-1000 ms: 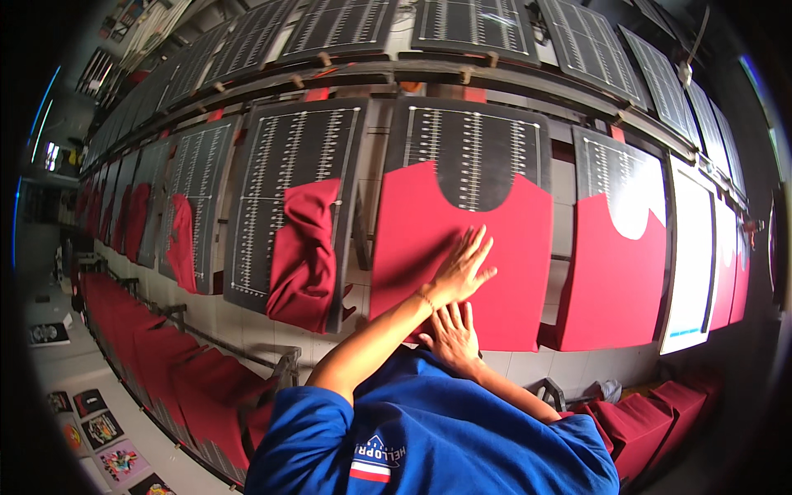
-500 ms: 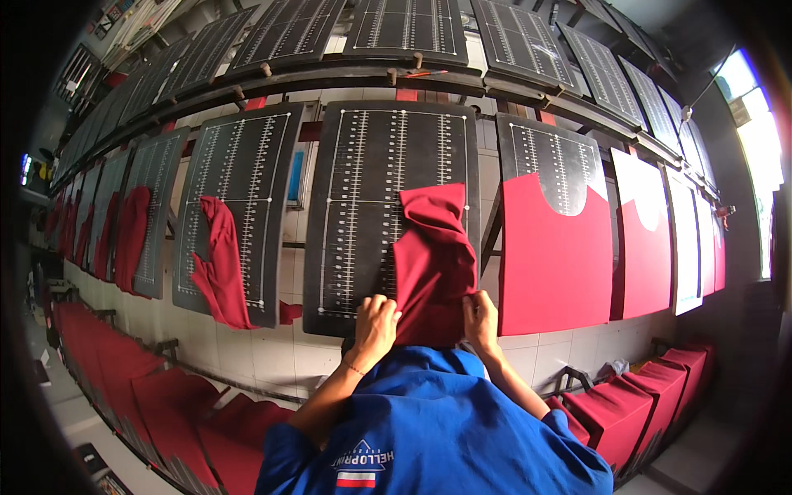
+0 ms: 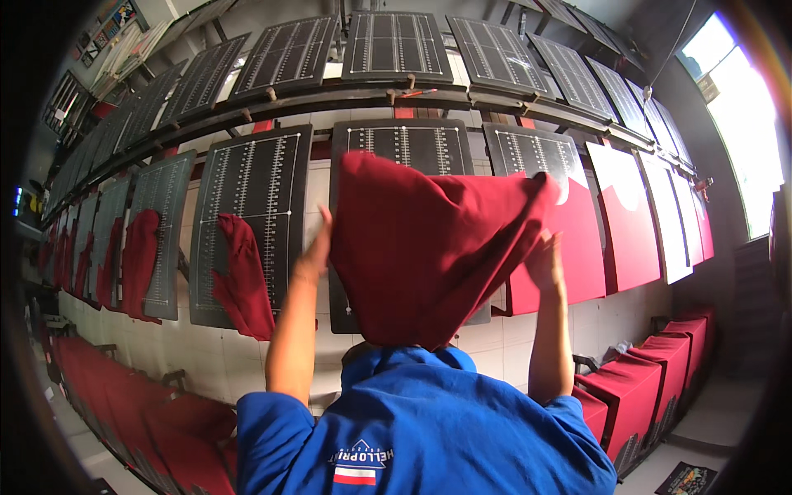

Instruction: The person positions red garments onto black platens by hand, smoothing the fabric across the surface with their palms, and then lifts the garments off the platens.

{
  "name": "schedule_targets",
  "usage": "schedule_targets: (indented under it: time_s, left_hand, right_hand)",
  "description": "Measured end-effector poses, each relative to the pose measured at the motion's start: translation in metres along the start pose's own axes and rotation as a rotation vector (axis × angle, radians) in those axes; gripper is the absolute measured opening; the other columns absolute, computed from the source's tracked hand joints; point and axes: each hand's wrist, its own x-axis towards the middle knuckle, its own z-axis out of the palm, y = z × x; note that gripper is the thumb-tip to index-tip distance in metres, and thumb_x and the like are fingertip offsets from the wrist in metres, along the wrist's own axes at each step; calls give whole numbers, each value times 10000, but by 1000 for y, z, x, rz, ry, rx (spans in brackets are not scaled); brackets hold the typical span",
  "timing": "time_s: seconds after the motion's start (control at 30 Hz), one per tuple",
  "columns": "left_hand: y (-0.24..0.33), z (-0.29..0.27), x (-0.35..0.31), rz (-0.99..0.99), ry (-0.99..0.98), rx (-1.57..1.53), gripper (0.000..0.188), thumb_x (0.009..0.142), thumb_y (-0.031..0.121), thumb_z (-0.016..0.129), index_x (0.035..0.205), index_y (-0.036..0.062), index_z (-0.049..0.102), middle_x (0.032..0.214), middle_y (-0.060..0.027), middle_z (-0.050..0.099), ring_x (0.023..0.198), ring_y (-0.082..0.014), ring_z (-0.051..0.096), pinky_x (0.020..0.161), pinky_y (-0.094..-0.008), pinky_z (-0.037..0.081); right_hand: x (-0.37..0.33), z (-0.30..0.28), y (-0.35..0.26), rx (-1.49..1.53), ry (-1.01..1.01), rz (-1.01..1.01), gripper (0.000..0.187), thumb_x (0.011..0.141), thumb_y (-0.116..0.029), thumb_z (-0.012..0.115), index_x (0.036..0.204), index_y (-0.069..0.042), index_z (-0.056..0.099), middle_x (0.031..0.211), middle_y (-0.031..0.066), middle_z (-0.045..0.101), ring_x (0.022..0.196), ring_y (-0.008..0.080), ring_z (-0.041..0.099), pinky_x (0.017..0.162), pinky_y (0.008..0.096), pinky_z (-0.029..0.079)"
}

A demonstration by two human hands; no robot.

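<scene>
One broad dark red cloth (image 3: 421,247) spreads, creased, over most of the middle board (image 3: 445,148), lying between the left grip (image 3: 313,247), at that board's left side, and the right grip (image 3: 544,262), beyond its right side. Fingertips are partly lost against the fabric, so I cannot tell whether either grip is pinching it or released. Most of the middle board is hidden, and whether the cloth touches it is unclear. Dark, white-marked boards flank the middle board above a pale tiled floor (image 3: 503,351). Far to its right is a bright window (image 3: 742,124); next to it on that side, a red-covered board (image 3: 584,272); to its left, a crumpled red piece (image 3: 244,280); behind it, a small orange tool (image 3: 417,93) on a rail.
</scene>
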Motion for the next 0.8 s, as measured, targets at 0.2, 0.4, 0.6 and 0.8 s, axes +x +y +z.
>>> schedule_targets:
  time_s: [0.2, 0.4, 0.6, 0.8]
  left_hand:
    - [-141, -34, -153, -406, 12, 113, 470, 929, 371, 753, 1208, 9, 641, 1052, -6, 686, 993, -99, 634, 896, -264, 481]
    - [-125, -4, -186, -383, 161, 15, 139, 999, 245, 671, 966, 119, 718, 830, 109, 619, 703, -1, 492, 624, -193, 375]
    - [-103, 51, -170, -185, 252, -2, 201, 1009, 276, 658, 850, 153, 639, 755, 113, 493, 646, -6, 414, 553, -218, 337]
    - [-79, 99, -140, 134, 23, 483, 221, 1058, 174, 554, 1065, -21, 657, 1001, -40, 596, 927, -116, 577, 869, -266, 475]
  right_hand:
    - [-61, 24, 112, -77, 78, 538, 400, 1012, -385, 610, 1218, -45, 561, 1084, 96, 692, 936, 222, 696, 856, 386, 548]
    - [-61, 39, 165, -843, 367, 290, 390, 948, -348, 718, 1109, -14, 598, 886, 106, 721, 753, 215, 694, 650, 353, 536]
    - [-46, 129, 103, -1176, 18, 88, 515, 845, -447, 791, 1093, -30, 618, 873, 175, 712, 807, 338, 715, 720, 430, 551]
    - [-73, 191, 104, -1400, -457, 183, 574, 862, -561, 675, 992, -3, 693, 725, 194, 705, 712, 378, 723, 668, 482, 568]
